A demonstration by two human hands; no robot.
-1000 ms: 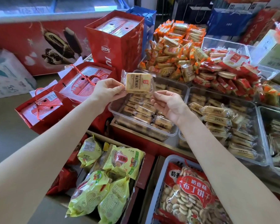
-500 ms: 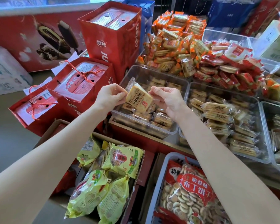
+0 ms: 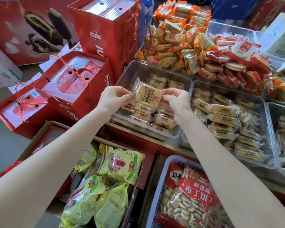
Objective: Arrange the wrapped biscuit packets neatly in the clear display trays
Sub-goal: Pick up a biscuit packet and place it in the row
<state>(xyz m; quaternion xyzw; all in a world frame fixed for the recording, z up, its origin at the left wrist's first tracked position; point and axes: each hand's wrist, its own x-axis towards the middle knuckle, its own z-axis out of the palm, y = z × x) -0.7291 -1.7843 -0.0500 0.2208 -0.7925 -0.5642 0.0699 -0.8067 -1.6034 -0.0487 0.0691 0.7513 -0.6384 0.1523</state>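
Observation:
A clear-wrapped square biscuit packet [image 3: 148, 94] hangs tilted just above the left clear display tray [image 3: 130, 69]. My left hand [image 3: 113, 97] pinches its left wrapper edge and my right hand [image 3: 176, 100] pinches its right edge. Under the packet, rows of like packets [image 3: 143, 115] lie in the tray's near half; a few more lie at its far side. A second clear tray [image 3: 268, 122] to the right holds several loosely stacked wrapped biscuit packets [image 3: 222, 119].
Heaps of orange-wrapped biscuits [image 3: 176, 38] and red-wrapped biscuits [image 3: 234, 66] lie behind the trays. Red gift boxes [image 3: 76, 86] stand at the left. Below are a carton of green snack bags [image 3: 105, 188] and a basket with a red biscuit bag [image 3: 192, 193].
The packet has come down from above the tray's far edge to just over the stacked rows. My right hand, held apart below it a second ago, now grips its right edge.

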